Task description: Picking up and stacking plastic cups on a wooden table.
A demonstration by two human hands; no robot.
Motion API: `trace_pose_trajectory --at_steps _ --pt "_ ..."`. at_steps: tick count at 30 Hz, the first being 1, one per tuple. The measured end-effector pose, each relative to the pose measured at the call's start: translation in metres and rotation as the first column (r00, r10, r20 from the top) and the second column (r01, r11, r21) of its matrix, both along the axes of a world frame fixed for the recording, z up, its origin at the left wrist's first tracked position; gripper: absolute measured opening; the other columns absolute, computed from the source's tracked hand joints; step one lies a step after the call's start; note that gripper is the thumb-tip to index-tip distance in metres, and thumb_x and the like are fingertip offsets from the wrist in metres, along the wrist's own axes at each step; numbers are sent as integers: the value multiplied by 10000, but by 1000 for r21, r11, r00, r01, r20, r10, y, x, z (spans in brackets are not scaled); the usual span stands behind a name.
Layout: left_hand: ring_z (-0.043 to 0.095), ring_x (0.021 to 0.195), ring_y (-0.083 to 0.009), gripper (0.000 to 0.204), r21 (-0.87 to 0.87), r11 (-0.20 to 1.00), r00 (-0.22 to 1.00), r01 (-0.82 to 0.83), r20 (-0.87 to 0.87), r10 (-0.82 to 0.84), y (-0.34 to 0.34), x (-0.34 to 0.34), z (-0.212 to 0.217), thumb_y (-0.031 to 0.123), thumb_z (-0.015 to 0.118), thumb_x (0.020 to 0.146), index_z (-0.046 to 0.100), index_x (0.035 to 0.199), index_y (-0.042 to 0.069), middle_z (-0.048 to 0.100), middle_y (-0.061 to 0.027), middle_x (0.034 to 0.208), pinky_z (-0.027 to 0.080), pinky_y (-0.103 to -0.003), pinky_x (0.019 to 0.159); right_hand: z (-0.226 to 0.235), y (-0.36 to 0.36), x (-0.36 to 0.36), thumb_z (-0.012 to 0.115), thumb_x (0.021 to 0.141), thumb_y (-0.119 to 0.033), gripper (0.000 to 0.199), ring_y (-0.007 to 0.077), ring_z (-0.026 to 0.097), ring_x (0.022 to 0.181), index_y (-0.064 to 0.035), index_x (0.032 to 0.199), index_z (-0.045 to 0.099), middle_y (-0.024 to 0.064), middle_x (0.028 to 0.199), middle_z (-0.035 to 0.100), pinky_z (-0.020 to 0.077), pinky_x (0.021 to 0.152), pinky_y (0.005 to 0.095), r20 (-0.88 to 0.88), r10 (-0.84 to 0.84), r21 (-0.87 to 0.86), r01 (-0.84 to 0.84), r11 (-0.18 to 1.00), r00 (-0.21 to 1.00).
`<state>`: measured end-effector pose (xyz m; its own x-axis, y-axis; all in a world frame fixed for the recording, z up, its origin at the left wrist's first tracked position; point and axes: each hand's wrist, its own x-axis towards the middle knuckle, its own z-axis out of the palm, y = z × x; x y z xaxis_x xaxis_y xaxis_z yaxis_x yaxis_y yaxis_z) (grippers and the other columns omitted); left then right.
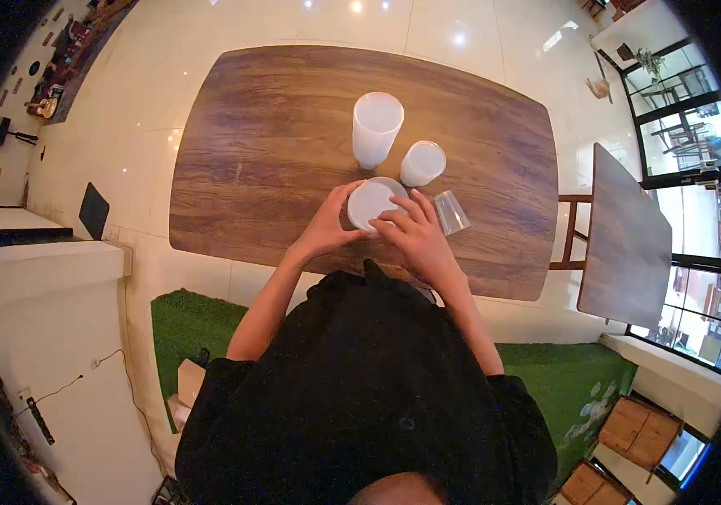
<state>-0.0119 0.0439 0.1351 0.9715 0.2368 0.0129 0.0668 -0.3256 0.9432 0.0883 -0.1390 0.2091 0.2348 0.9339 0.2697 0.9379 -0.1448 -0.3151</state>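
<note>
Close to the near edge of the table, both my hands are at a round white tub (pixel 370 202) with a pale lid-like top. My left hand (pixel 325 227) curves around its left side, thumb toward the near rim. My right hand (pixel 417 236) has its bent fingers on the right rim. Just beyond stands a tall white cylinder (pixel 377 126), perhaps a stack of tubs or cups. A shorter white cylinder (pixel 423 163) stands to its right. Beside my right hand, a clear plastic cup (pixel 452 212) lies tipped on its side.
The brown wooden table (pixel 259 143) has rounded corners. A second wooden table (pixel 630 240) stands at the right, near glass doors. Green artificial turf (pixel 537 387) lies behind me, with wooden stools (pixel 640 433) at the lower right. A white counter (pixel 49 295) is on the left.
</note>
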Motion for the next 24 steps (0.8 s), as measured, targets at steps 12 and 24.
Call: trace_pose_trajectory --at_steps 12,24 --pt "399 1250 -272 852 -17 1000 1000 -9 14 9 -1 1 2 217 821 642 368 1354 92 414 -127 1325 324 -380 1060 -5 18 19 704 759 -268 550 313 419 1235 -107 1248 509 107 1300 486 305 1056 459 -247 -47 76 68 995 968" --pt "404 1244 -250 877 -22 1000 999 -11 -35 10 1 -3 10 193 830 625 366 1365 116 414 -104 1320 349 -377 1049 -106 -14 46 744 697 -210 584 362 464 1144 -70 1217 516 176 1210 501 384 977 424 -817 -199 184 571 800 542"
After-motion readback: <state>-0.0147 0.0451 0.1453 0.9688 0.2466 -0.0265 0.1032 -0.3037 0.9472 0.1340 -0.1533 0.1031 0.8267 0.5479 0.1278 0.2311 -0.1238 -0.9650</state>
